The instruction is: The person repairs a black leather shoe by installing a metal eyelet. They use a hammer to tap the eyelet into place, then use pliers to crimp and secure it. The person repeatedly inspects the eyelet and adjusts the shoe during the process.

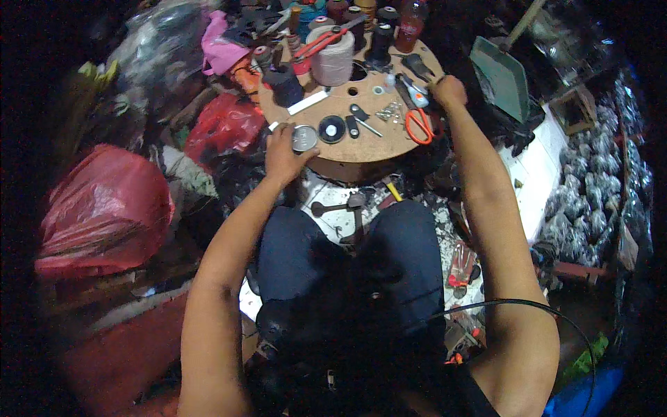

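Note:
My left hand is at the near left edge of a round wooden tabletop, with thumb and fingers around a flat round metal tin. Beside the tin lie a black disc with a pale centre and some small black-handled pieces. At the right edge of the tabletop is my right hand, its fingers curled in; what they hold, if anything, is hidden. Closest to it are a black tool, a grey-white cutter and orange-handled scissors.
Thread cones and a bottle of red liquid stand at the back of the tabletop. A hammer lies below. Red plastic bags crowd the left; a green dustpan and many wrapped bundles are right.

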A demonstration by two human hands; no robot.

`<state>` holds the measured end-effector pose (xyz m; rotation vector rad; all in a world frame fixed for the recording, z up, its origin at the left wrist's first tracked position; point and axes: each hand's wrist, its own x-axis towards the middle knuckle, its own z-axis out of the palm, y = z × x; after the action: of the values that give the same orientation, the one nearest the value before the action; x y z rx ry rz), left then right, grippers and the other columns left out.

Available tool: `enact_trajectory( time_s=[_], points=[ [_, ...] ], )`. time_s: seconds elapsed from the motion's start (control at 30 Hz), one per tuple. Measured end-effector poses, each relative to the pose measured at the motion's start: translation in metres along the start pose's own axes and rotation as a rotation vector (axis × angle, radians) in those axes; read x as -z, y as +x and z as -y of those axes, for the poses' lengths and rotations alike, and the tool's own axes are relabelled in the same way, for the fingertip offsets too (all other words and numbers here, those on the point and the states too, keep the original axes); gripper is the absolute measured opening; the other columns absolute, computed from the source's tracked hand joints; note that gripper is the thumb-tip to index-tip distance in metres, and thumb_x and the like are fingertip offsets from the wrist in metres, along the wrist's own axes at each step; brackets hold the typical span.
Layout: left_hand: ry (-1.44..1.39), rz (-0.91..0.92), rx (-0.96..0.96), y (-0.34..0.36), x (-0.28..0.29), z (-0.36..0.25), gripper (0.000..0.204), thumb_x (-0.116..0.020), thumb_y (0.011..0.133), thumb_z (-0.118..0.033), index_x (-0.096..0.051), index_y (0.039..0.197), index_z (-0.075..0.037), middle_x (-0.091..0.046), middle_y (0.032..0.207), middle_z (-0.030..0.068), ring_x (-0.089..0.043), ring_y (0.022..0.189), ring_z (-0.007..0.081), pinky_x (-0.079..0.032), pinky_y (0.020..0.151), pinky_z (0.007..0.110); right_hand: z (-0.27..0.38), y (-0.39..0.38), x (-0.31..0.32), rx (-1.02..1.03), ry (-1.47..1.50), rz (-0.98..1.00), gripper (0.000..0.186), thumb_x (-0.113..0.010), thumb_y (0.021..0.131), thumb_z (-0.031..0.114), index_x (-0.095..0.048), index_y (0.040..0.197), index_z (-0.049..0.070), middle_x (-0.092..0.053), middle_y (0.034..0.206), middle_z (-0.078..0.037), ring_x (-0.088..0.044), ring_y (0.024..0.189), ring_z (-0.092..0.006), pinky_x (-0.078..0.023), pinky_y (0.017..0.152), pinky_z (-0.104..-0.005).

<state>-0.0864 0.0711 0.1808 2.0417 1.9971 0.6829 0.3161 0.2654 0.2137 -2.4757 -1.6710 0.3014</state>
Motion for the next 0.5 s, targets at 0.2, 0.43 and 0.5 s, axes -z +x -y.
enact_trajectory(
  time_s=[0.2,0.43,0.5],
  points=[
    [0.005,0.003,0.017,-0.001,-0.001,0.000,0.088,-0.089,0.068,-0.044,-0.055,0.137,-0.001,-0.050,0.138,0.0192,-0.049,0.125,0.0390,-0.043,0.107,0.045,-0.010,0.026,-0.008,0.087,0.056,-0.083,0.053,-0.072,0.086,0.049,-0.071,0.115,0.005,-0.071,0.115,-0.018,-0.068,0.110,-0.0340,-0.052,0.095,-0.0459],
    [-0.015,0.047,0.057,0.001,-0.001,-0.001,0.092,-0.090,0.067,-0.044,-0.053,0.139,-0.001,-0.050,0.136,0.0213,-0.050,0.124,0.0401,-0.043,0.107,0.046,-0.036,-0.007,0.043,0.160,0.500,-0.450,0.050,-0.075,0.082,0.048,-0.075,0.100,0.001,-0.074,0.096,-0.022,-0.071,0.095,-0.0399,-0.054,0.084,-0.0451],
    [-0.014,0.033,0.042,0.002,-0.003,0.001,0.095,-0.090,0.066,-0.045,-0.051,0.140,-0.001,-0.049,0.137,0.0217,-0.048,0.125,0.0403,-0.043,0.107,0.047,-0.053,-0.047,0.071,0.235,0.581,-0.558,0.046,-0.082,0.080,0.039,-0.075,0.104,0.000,-0.075,0.096,-0.019,-0.072,0.087,-0.0263,-0.054,0.080,-0.0369]
  ],
)
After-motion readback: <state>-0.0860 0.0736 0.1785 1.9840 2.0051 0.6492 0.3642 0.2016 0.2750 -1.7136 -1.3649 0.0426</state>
